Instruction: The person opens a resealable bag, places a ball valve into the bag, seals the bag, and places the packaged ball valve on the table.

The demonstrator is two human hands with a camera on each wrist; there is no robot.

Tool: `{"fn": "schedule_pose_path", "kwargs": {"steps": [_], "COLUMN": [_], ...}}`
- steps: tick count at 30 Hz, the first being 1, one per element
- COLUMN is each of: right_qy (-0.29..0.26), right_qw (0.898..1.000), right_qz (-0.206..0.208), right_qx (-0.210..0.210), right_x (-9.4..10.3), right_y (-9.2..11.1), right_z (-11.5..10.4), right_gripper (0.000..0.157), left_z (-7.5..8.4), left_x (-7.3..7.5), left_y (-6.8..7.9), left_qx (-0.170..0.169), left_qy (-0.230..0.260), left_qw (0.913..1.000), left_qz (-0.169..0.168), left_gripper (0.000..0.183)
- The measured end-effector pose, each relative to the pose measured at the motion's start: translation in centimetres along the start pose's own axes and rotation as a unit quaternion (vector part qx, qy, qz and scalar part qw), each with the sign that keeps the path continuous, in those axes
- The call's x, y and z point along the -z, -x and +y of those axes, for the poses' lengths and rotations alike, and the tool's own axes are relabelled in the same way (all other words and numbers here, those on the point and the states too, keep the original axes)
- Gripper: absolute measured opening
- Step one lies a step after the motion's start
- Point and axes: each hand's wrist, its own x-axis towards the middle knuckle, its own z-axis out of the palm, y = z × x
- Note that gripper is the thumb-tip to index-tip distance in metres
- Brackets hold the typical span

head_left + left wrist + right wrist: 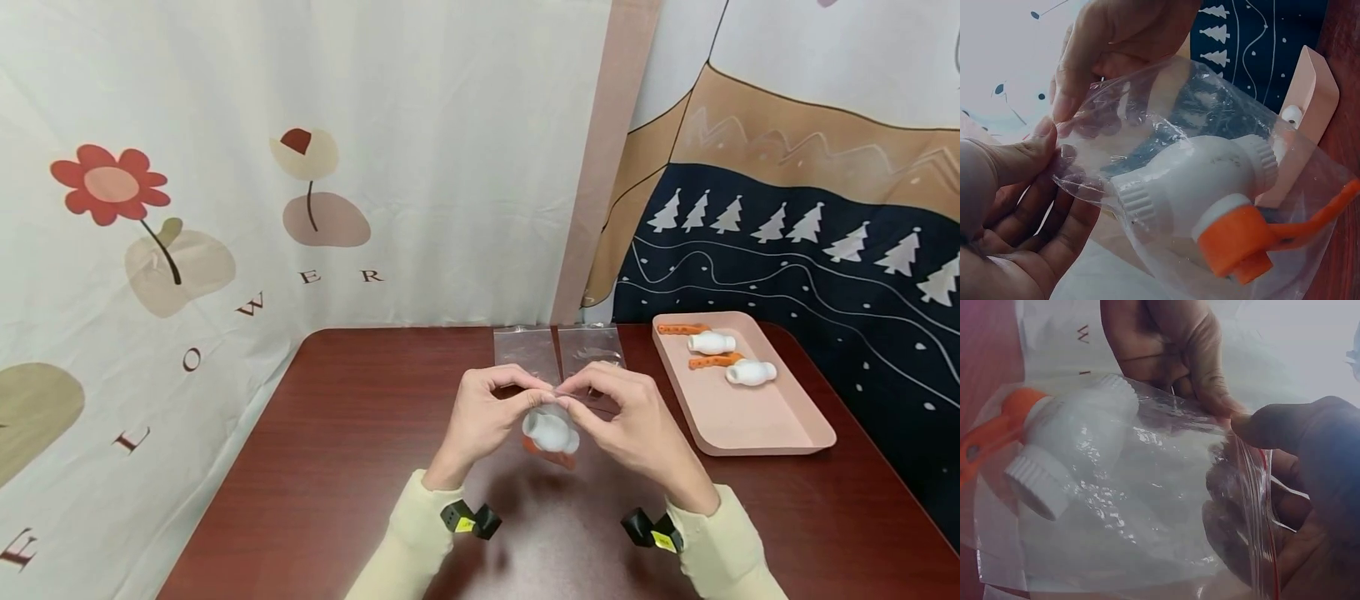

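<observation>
Between my two hands hangs a clear zip bag (1166, 506) with a red line along its top edge. Inside it lies a white plastic ball valve (1191, 175) with ribbed ends and an orange handle (1235, 240). My left hand (480, 412) pinches the bag's top edge between thumb and fingers. Close beside it, my right hand (630, 417) pinches the same edge, the thumbs almost meeting near the middle. In the head view the bagged valve shows below the fingertips, over the table.
On the right of the brown table (360, 433) stands a pink tray (765, 425) holding two white valves (750, 372) with orange handles. Two flat clear bags (525, 346) lie at the table's back edge, behind my hands. Printed curtains hang behind.
</observation>
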Motion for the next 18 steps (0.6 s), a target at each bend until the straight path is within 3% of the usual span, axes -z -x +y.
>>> {"fn": "schedule_pose_path", "kwargs": {"steps": [5,11,18], "right_qy": [0.018,0.035,0.041], "right_qw": [1.000,0.998,0.999], "right_qz": [0.001,0.008,-0.004], "right_qx": [0.022,0.044,0.026], "right_x": [-0.24,-0.58,-0.43], "right_y": [-0.02,-0.08,0.03], "right_z": [0.22,0.56,0.76], "right_gripper": [0.019,0.019,0.015], "left_z": [0.04,0.08,0.17], "left_x": [0.01,-0.13,-0.29], "left_y": [-0.05,-0.02,-0.02], "left_qx": [0.004,0.013,-0.050], "left_qy": [-0.011,0.023,-0.033], "left_qw": [0.9999,0.9991,0.9975], "left_qz": [-0.005,-0.034,-0.037], "left_gripper": [0.010,0.010,0.007]}}
